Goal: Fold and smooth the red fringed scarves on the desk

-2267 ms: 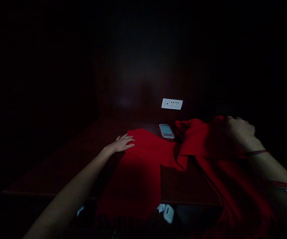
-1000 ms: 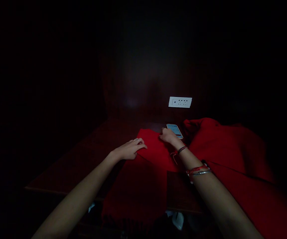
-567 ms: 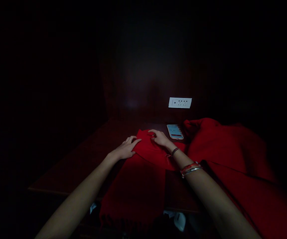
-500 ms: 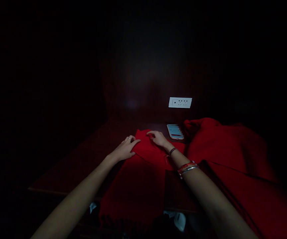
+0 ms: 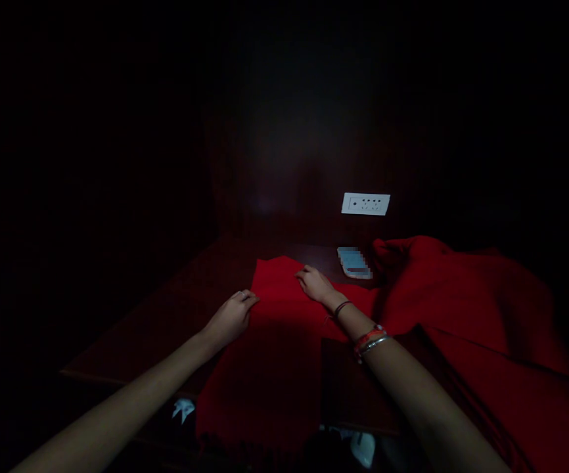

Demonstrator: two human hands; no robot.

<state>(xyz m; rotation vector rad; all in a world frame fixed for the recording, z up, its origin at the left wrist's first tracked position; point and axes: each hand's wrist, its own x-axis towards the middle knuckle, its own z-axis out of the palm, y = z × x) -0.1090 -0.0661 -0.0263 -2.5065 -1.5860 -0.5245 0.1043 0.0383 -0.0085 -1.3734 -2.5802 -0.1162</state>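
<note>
A red fringed scarf point(image 5: 274, 355) lies over the dark tabletop, its fringed end hanging past the near edge. My left hand point(image 5: 229, 318) is closed in a pinch on the scarf's left edge. Fingers bent, my right hand point(image 5: 316, 285) grips the cloth near its upper right side; the exact hold of its fingertips is hard to see. Bracelets circle my right wrist, and the scarf's cloth continues to the right under that forearm.
Behind my right hand a phone point(image 5: 354, 263) lies on the table point(image 5: 166, 309). A white wall socket point(image 5: 366, 203) is above it. More red cloth point(image 5: 442, 282) is heaped at the right. White objects point(image 5: 363, 449) show below the table edge. The surroundings are very dark.
My left hand has moved left and nearer to me, pulling the scarf's left edge outward. The folded part now lies flatter and wider. My right hand has shifted slightly.
</note>
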